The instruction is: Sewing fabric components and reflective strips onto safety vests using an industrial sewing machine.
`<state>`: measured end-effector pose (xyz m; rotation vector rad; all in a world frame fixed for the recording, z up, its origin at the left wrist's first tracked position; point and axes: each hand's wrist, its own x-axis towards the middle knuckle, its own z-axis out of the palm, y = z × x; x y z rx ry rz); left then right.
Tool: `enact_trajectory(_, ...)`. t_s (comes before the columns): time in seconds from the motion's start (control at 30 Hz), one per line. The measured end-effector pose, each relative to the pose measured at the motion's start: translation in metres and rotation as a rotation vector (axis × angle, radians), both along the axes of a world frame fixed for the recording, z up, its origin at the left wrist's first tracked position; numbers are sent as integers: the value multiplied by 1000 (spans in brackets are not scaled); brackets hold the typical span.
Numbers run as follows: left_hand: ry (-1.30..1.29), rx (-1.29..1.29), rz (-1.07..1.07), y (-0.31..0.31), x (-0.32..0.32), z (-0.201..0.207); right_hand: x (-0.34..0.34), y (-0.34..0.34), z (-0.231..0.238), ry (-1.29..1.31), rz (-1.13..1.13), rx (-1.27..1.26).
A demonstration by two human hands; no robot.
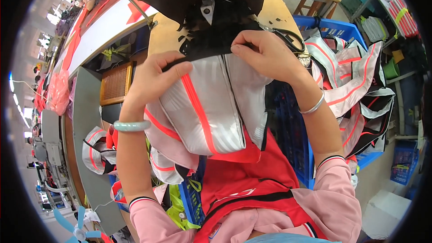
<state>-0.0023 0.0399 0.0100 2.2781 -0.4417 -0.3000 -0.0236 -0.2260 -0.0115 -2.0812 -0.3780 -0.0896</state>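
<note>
From left: the left hand (155,76), closed in a pinch on the upper left of a silver piece (218,108), which hangs before a red apron (279,162); its panels appear joined, with coral stripe (199,110) and dark piping (232,91) already in place. The black edge (209,50) along the top lies short of the metal tip (207,12), beside black scraps (225,29); whether that edge is finished cannot be told. The right hand (270,54) is likewise pinched shut on the upper right. Farther right, scissors (288,31) and a blue crate (332,26) heaped with similar pieces (335,95), their completeness unclear.
</note>
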Motion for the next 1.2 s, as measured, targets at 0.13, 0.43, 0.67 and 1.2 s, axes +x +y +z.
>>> enact_trajectory(0.13,74,-50,-41,-4,26,6,24,0,-7,1,-29,-7)
enact_trajectory(0.43,84,-154,-26,-5,51,4,55,2,-10,-30,-21,-16)
enact_trajectory(0.67,108,-213,23,1,55,6,64,4,-3,-100,-11,-1)
enact_trajectory(1.2,223,177,-455,-32,6,-10,-79,20,19,-233,592,-183)
